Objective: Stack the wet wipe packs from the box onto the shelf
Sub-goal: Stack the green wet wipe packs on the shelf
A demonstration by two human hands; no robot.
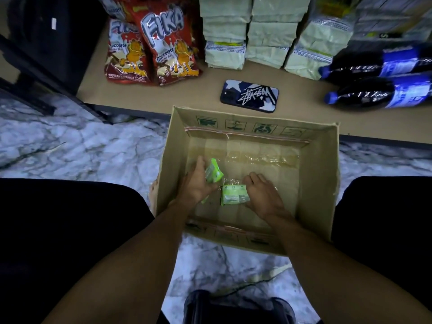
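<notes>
Left hand (196,186) grips first pack (214,174), right hand (264,195) second pack (233,195); one box (315,171).

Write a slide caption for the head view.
In the cardboard box, the left hand holds one green wipe pack; the right hand grips a second pack on the bottom.
</notes>
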